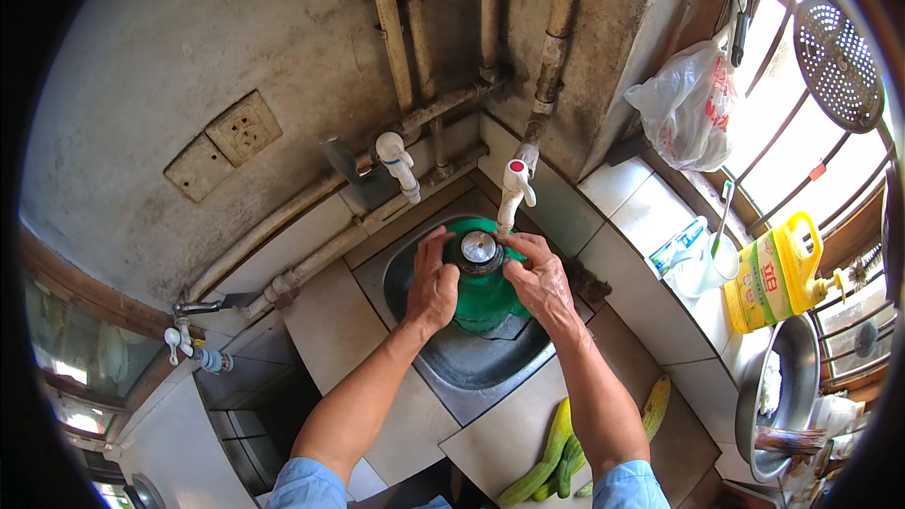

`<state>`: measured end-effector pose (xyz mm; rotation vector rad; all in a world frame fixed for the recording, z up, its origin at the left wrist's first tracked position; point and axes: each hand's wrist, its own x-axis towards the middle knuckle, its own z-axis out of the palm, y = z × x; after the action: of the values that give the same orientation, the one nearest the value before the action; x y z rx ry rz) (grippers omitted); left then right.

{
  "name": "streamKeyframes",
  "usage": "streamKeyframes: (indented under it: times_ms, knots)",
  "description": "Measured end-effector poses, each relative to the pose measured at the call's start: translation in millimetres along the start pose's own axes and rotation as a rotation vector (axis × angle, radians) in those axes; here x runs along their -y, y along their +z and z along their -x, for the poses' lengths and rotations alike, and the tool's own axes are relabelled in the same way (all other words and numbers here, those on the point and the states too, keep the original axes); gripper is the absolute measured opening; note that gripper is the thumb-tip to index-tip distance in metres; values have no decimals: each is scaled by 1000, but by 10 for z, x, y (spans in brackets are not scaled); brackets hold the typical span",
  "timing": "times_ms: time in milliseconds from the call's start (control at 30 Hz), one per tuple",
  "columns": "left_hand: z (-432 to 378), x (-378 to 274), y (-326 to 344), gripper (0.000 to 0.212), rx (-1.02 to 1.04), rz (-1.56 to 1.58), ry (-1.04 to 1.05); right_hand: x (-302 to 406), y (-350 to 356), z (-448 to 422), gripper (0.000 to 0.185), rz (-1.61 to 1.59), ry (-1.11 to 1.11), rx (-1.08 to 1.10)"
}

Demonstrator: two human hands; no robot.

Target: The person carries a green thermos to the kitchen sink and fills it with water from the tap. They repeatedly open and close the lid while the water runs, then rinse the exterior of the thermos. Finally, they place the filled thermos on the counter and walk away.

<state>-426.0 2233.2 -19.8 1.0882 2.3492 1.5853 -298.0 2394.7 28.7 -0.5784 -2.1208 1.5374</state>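
A green thermos flask [484,304] stands upright in a metal sink [466,365], below a white plastic tap with a red dot [510,194]. Its round silvery top [479,247] sits in a dark neck ring. My left hand [433,283] rests against the flask's left shoulder, fingers curled. On the other side my right hand [535,272] touches the neck with finger and thumb, right by the tap's spout. Whether either hand truly grips the flask cannot be told.
Several cucumbers [544,459] lie on the tiled counter by my right forearm. On the right ledge are a cup with a toothbrush [707,268], a yellow detergent jug [771,276] and a metal basin [812,360]. Another white tap [397,159] juts from the wall pipes.
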Motion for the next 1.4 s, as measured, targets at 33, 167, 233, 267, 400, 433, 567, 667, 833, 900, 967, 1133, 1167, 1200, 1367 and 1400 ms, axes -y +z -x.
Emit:
streamKeyframes:
  times_ms: [33,167,233,267,400,433,567,667,833,900,967,1133,1167,1200,1367,1400]
  knots:
    - [-26,11,-5,52,5,18,4,53,-8,49,43,-30,42,6]
    - [-119,97,8,42,-27,82,29,107,10,124,48,-18,54,48]
    - [-133,98,45,38,-46,95,39,-20,-84,44,50,-33,8,114]
    - [-144,104,46,37,-51,89,38,-51,-165,-33,50,-51,4,177]
    - [-139,68,67,35,-85,29,68,-119,-383,-291,47,-19,-79,350]
    - [-140,67,76,35,-102,30,77,-148,-385,-334,46,-9,-150,356]
    - [-186,132,90,36,-135,-11,131,-149,-414,-402,43,-127,33,392]
    - [-232,156,33,36,-100,-24,180,-132,-386,-315,44,-34,-59,357]
    - [-321,123,-25,35,-39,63,141,-95,-313,-272,50,159,-209,260]
    - [-329,94,-41,36,-21,79,148,-110,-360,-349,44,96,-158,319]
    - [-328,81,-39,37,-25,70,177,-173,-399,-432,42,10,-66,373]
    - [-343,120,-58,37,-5,59,196,-227,-382,-397,47,45,-147,374]
    - [-363,132,-65,37,3,58,211,-230,-390,-362,51,73,-183,373]
    - [-373,146,-78,37,11,54,223,-225,-384,-315,56,98,-217,373]
    - [-446,211,-118,40,72,110,207,-99,-248,-130,66,140,-179,273]
    - [-463,206,-120,41,83,142,196,-140,-239,-160,68,145,-194,257]
